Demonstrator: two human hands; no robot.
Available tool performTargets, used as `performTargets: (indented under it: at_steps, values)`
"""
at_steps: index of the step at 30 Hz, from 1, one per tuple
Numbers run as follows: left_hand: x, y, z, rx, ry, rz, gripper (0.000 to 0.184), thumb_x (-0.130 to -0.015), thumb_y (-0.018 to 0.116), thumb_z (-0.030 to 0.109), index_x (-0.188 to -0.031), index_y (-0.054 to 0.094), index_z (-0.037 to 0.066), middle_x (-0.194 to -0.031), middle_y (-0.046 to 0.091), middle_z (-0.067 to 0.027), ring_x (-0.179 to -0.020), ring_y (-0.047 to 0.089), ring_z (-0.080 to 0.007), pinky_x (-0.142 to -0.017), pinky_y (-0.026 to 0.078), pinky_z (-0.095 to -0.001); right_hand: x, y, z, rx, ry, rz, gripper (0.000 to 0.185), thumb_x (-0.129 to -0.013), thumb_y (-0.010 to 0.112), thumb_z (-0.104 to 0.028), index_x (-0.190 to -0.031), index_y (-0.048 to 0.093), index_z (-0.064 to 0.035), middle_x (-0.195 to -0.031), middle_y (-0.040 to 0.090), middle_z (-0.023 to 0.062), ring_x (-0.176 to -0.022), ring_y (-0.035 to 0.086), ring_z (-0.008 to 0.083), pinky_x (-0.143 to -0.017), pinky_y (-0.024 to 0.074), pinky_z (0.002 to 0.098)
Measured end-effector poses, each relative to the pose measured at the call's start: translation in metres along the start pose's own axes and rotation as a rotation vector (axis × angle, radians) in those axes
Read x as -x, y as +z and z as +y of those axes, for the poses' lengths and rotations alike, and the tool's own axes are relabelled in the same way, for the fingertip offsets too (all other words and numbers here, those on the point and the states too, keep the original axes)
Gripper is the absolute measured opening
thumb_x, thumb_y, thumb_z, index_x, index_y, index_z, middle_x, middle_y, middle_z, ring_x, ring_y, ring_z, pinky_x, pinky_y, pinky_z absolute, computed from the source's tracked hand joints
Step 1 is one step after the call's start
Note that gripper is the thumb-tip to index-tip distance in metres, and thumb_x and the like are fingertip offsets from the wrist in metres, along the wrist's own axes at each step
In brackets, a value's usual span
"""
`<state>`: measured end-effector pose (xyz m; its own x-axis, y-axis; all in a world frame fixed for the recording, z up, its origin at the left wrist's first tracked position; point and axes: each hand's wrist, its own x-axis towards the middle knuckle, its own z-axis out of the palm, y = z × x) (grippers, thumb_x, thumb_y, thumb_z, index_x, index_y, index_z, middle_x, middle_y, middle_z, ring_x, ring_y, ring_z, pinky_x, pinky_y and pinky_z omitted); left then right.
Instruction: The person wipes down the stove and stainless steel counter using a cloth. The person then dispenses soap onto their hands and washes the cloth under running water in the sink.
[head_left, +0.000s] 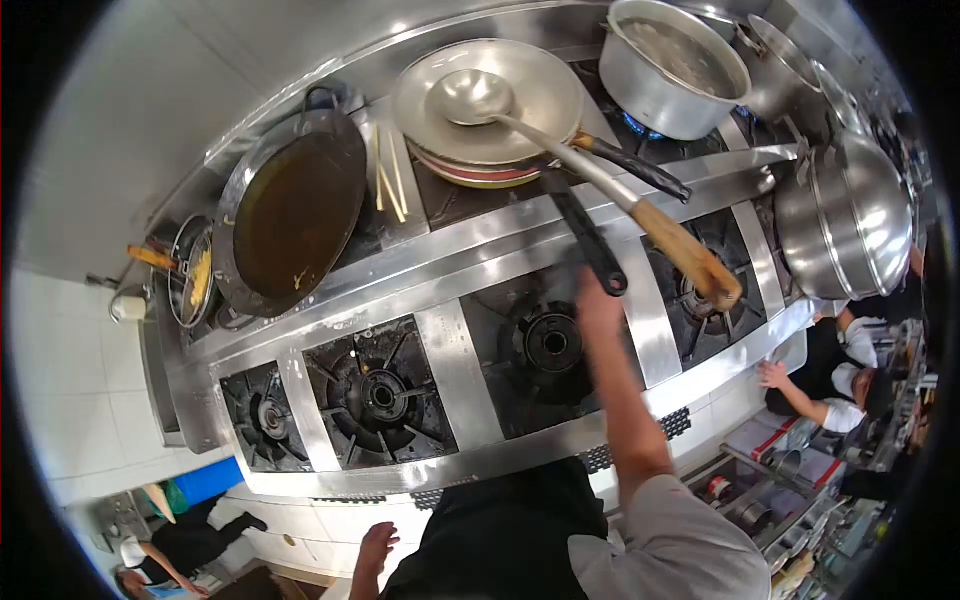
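My right hand (599, 305) reaches over the stove, smeared by motion, and its fingers are hard to make out. It is close to the black handle (580, 225) of the stacked pans; whether it touches the handle I cannot tell. On top of the stack is a wide silver pan (545, 85), with a ladle (475, 95) lying in it. The ladle's wooden grip (685, 250) sticks out over the right-hand burner. Down beside the black apron (500, 540), my left hand (377, 547) hangs with loosely bent fingers and nothing in it.
A large dark wok (300, 215) with brown liquid leans at the back left, near a strainer (200, 275) with yellow food. Chopsticks (388, 175) lie between wok and pans. A big pot (680, 70) stands over a lit flame. Other people work at both sides.
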<state>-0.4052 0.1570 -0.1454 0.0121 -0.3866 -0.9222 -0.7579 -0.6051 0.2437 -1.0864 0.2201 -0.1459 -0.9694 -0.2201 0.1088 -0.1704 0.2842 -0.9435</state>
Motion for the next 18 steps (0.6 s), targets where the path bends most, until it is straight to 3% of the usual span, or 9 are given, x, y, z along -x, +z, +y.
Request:
performTargets:
  at_steps: [2, 4, 7, 9, 10, 11, 13, 15, 18]
  values:
    - [-0.011, -0.014, -0.019, 0.098, -0.054, 0.017, 0.040, -0.098, 0.062, 0.034, -0.129, 0.058, 0.010, -0.116, 0.068, -0.0062, -0.098, 0.067, -0.0186, -0.082, 0.047, -0.0359, -0.063, -0.047, 0.047, 0.432, -0.473, 0.235, 0.041, -0.092, 0.062, -0.016, -0.129, 0.056, -0.0002, -0.121, 0.060, 0.0203, -0.114, 0.058, 0.0364, -0.102, 0.0440, 0.0468]
    - [-0.013, -0.027, -0.044, 0.144, -0.069, 0.030, 0.044, -0.097, 0.064, 0.038, -0.129, 0.058, 0.008, -0.116, 0.068, -0.0072, -0.097, 0.067, -0.0203, -0.082, 0.048, -0.0363, -0.123, -0.076, 0.086, 0.804, -0.695, 0.331, 0.046, -0.093, 0.061, -0.015, -0.136, 0.053, 0.0015, -0.133, 0.057, 0.0240, -0.123, 0.055, 0.0410, -0.109, 0.0415, 0.0489]
    - [-0.001, -0.035, -0.077, 0.204, -0.135, 0.068, 0.044, -0.096, 0.064, 0.036, -0.129, 0.057, 0.008, -0.116, 0.067, -0.0083, -0.097, 0.067, -0.0220, -0.082, 0.048, -0.0371, -0.150, -0.060, 0.068, 1.131, -0.207, -0.158, 0.037, -0.086, 0.063, -0.019, -0.116, 0.063, 0.0022, -0.117, 0.064, 0.0277, -0.112, 0.063, 0.0405, -0.097, 0.0495, 0.0511]
    - [0.011, -0.036, -0.103, 0.279, -0.165, 0.074, 0.043, -0.096, 0.063, 0.035, -0.129, 0.057, 0.007, -0.115, 0.067, -0.0091, -0.097, 0.068, -0.0228, -0.082, 0.049, -0.0374, -0.117, -0.024, 0.029, 0.994, -0.106, -0.144, 0.038, -0.081, 0.063, -0.014, -0.116, 0.063, 0.0005, -0.108, 0.068, 0.0268, -0.103, 0.067, 0.0404, -0.089, 0.0518, 0.0537]
    - [0.011, -0.032, -0.123, 0.277, -0.094, 0.060, 0.044, -0.096, 0.062, 0.036, -0.130, 0.057, 0.007, -0.116, 0.067, -0.0104, -0.098, 0.068, -0.0237, -0.082, 0.049, -0.0384, -0.097, 0.001, 0.024, 0.809, -0.337, -0.002, 0.043, -0.080, 0.064, -0.013, -0.121, 0.062, 0.0003, -0.110, 0.068, 0.0264, -0.104, 0.067, 0.0406, -0.090, 0.0518, 0.0535]
    - [0.013, -0.029, -0.134, 0.090, -0.023, -0.001, 0.045, -0.097, 0.062, 0.034, -0.130, 0.056, 0.004, -0.118, 0.066, -0.0123, -0.101, 0.067, -0.0299, -0.087, 0.052, -0.0427, -0.079, 0.025, 0.021, 0.839, -0.399, -0.020, 0.056, -0.077, 0.064, -0.009, -0.131, 0.056, -0.0009, -0.125, 0.062, 0.0232, -0.115, 0.062, 0.0393, -0.098, 0.0494, 0.0488]
    - [-0.004, -0.026, -0.171, -0.140, 0.212, -0.064, 0.042, -0.097, 0.063, 0.030, -0.129, 0.057, 0.004, -0.117, 0.067, -0.0116, -0.100, 0.068, -0.0286, -0.087, 0.053, -0.0422, -0.039, 0.068, -0.005, 0.786, -0.540, -0.089, 0.077, -0.071, 0.066, -0.003, -0.145, 0.047, -0.0023, -0.145, 0.052, 0.0196, -0.135, 0.048, 0.0361, -0.113, 0.0382, 0.0459]
    - [-0.021, -0.023, -0.201, -0.468, 0.499, -0.096, 0.039, -0.097, 0.064, 0.026, -0.128, 0.058, 0.004, -0.116, 0.068, -0.0109, -0.098, 0.069, -0.0273, -0.086, 0.053, -0.0418, 0.002, 0.108, -0.028, 0.802, -0.621, -0.154, 0.067, -0.077, 0.064, -0.008, -0.142, 0.051, 0.0005, -0.147, 0.050, 0.0172, -0.132, 0.050, 0.0314, -0.112, 0.0352, 0.0488]
    - [-0.045, -0.019, -0.228, -0.705, 0.757, -0.076, 0.035, -0.096, 0.065, 0.020, -0.127, 0.059, 0.005, -0.115, 0.069, -0.0099, -0.095, 0.070, -0.0253, -0.085, 0.055, -0.0411, 0.040, 0.146, -0.061, 0.686, -0.799, -0.438, 0.064, -0.075, 0.065, -0.012, -0.138, 0.056, -0.0006, -0.141, 0.054, 0.0177, -0.124, 0.051, 0.0348, -0.106, 0.0383, 0.0409]
